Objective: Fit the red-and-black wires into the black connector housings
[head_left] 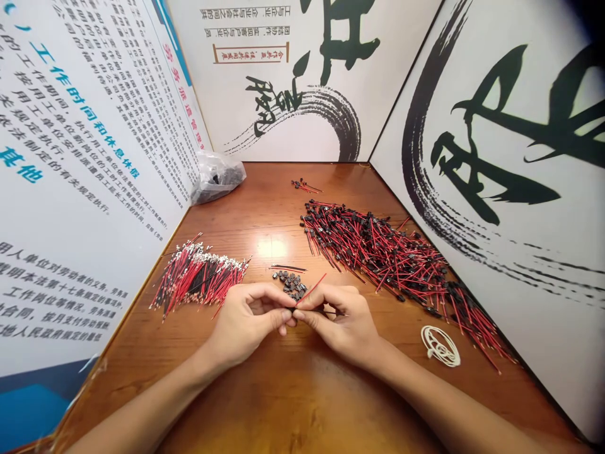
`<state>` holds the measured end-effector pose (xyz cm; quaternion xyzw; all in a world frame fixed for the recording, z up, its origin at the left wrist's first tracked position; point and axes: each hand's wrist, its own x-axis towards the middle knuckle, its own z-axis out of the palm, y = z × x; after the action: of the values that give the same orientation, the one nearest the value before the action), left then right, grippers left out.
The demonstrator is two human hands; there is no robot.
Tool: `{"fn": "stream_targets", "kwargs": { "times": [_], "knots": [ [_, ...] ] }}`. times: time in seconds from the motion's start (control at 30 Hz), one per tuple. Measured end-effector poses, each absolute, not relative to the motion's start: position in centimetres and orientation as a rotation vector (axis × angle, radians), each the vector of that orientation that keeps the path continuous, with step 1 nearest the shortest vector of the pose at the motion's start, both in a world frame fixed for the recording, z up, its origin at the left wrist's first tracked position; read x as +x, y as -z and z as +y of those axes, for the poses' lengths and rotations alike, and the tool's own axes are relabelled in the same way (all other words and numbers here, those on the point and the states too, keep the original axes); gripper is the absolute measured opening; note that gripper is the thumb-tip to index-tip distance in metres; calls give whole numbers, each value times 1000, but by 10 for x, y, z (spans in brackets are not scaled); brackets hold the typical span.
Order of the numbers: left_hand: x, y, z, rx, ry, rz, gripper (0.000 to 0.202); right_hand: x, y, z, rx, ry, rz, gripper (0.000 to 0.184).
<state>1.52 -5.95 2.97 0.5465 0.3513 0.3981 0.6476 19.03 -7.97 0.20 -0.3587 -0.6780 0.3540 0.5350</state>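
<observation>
My left hand (246,321) and my right hand (338,321) meet fingertip to fingertip just above the wooden table (283,403). Both are pinched closed. A thin red wire (312,289) sticks up and to the right from the pinch, held by the right hand. What the left fingers hold is too small to make out. Just beyond the fingers lies a small heap of black connector housings (293,284).
A bundle of red and black wires with bare metal ends (198,274) lies at the left. A long pile of wires with black housings fitted (392,255) runs along the right wall. White rubber bands (440,345) lie near my right wrist, a plastic bag (216,176) in the far corner.
</observation>
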Motion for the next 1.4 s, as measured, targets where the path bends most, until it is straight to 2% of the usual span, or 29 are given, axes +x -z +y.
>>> {"fn": "stream_targets", "kwargs": {
  "times": [0.23,0.37,0.53,0.67,0.9,1.13,1.4],
  "knots": [
    [14,-29,-57,1268,-884,863,10,190,-1,-76,-946,-945,-1543,9],
    [11,-30,-56,1300,-879,884,11,189,-4,-75,-990,-1028,-1498,17],
    [11,-31,-55,1297,-872,887,13,188,-4,-72,-958,-1309,-1298,24],
    [13,-30,-56,1313,-835,931,22,191,-3,-68,-935,-1451,-1173,26],
    [15,-30,-54,1505,-753,1046,13,194,-5,-65,-970,-1413,-1171,26],
    [15,-32,-54,1662,-703,1141,15,195,-8,-64,-968,-1400,-1167,17],
    [12,-31,-49,1687,-738,1158,15,209,-12,-56,-1083,-1373,-1518,6]
  ]
}}
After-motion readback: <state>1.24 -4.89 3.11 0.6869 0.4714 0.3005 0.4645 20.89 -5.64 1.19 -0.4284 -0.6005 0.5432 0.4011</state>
